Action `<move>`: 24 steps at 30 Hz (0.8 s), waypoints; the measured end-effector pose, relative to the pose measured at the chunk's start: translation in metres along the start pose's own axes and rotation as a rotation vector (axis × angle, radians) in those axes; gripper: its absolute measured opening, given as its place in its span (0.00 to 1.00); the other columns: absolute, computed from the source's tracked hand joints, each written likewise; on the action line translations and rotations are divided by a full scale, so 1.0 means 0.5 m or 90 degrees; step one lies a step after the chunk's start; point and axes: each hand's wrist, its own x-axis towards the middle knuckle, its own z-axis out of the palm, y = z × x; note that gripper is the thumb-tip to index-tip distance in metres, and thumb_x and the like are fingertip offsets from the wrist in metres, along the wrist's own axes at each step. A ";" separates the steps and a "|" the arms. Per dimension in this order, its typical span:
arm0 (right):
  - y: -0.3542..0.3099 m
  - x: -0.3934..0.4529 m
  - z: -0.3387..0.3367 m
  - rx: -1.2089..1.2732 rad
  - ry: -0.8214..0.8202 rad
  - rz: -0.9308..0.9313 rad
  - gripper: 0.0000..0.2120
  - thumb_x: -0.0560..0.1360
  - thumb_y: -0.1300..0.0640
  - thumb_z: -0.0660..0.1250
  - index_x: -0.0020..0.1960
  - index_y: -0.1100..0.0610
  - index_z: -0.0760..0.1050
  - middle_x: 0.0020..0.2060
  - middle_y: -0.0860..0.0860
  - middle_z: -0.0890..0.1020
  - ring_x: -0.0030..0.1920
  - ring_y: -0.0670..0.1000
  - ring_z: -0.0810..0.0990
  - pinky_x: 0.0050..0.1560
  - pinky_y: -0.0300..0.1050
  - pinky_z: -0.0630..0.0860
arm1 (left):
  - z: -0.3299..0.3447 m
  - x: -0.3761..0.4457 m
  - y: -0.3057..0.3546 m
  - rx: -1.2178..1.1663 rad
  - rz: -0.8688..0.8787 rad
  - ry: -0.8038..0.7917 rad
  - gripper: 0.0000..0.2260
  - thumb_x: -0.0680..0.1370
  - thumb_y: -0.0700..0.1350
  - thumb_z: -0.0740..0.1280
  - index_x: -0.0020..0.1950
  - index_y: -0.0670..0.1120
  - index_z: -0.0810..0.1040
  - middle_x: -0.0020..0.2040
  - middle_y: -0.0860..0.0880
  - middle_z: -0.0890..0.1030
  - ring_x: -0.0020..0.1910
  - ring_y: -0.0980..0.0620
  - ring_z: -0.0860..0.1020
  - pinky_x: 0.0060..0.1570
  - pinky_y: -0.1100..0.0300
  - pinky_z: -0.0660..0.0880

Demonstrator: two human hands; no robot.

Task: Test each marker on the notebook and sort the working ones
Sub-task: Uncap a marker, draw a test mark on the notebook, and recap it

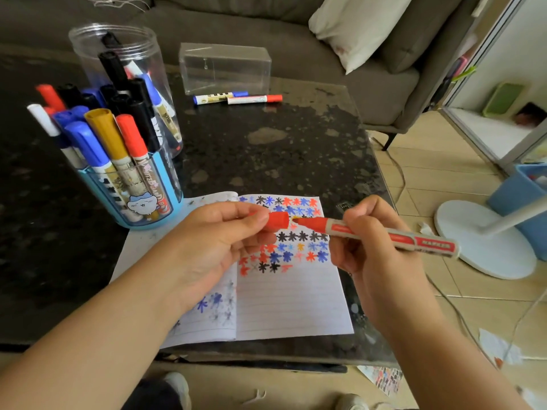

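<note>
Head view of a marker test at a dark stone worktop (281, 149). The right hand (381, 261) holds an uncapped red marker (384, 235) by its barrel, fingers curled round it just behind the nib; the grip is clamped on the marker, which lies nearly level with its red tip pointing left. The left hand (213, 241) pinches the red cap (278, 221) between thumb and fingertips, the grip closed on the cap, with the cap's open end facing the nib and only a small gap between the two. Both are held above the open notebook (290, 300), which lies on the near edge of the worktop. The upper part of its right page is covered with rows of small star-shaped marks in red, blue, black and orange; the lower lines are unmarked, and faint blue and grey marks show on the left page.

At left, a blue holder (148, 202) with a cartoon print is packed with upright markers, capped in blue, black, red, white and yellow. Just behind it stands a clear jar (118, 54) containing several more markers. Further back, a clear rectangular box (225, 69) sits on the worktop; just in front of it lie a blue-capped marker (219, 97) and a red-capped marker (254, 99), touching or nearly so.
</note>
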 end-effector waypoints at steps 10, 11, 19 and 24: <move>-0.007 0.021 0.017 -0.044 -0.042 -0.017 0.13 0.73 0.58 0.65 0.31 0.56 0.66 0.22 0.50 0.69 0.24 0.46 0.66 0.26 0.38 0.64 | 0.003 -0.013 0.022 0.371 0.104 -0.143 0.05 0.74 0.46 0.66 0.41 0.49 0.81 0.36 0.50 0.84 0.35 0.55 0.80 0.43 0.58 0.74; -0.008 0.025 0.017 -0.045 -0.045 -0.015 0.14 0.73 0.58 0.65 0.32 0.58 0.65 0.22 0.50 0.69 0.24 0.46 0.65 0.26 0.38 0.63 | 0.000 -0.014 0.025 0.433 0.120 -0.167 0.08 0.76 0.47 0.64 0.39 0.51 0.80 0.35 0.51 0.83 0.34 0.56 0.79 0.42 0.57 0.74; 0.003 0.016 0.054 0.057 -0.015 -0.017 0.18 0.77 0.66 0.59 0.31 0.57 0.58 0.22 0.51 0.62 0.23 0.46 0.59 0.27 0.42 0.58 | -0.003 -0.025 0.021 0.474 0.197 -0.176 0.16 0.78 0.47 0.61 0.32 0.59 0.79 0.28 0.54 0.75 0.31 0.56 0.72 0.37 0.57 0.70; 0.008 0.019 0.063 0.093 -0.019 0.035 0.18 0.78 0.63 0.59 0.32 0.57 0.59 0.22 0.51 0.61 0.24 0.47 0.58 0.27 0.43 0.58 | -0.004 -0.030 0.019 0.464 0.194 -0.144 0.15 0.76 0.50 0.61 0.31 0.58 0.78 0.26 0.56 0.75 0.29 0.59 0.71 0.37 0.59 0.69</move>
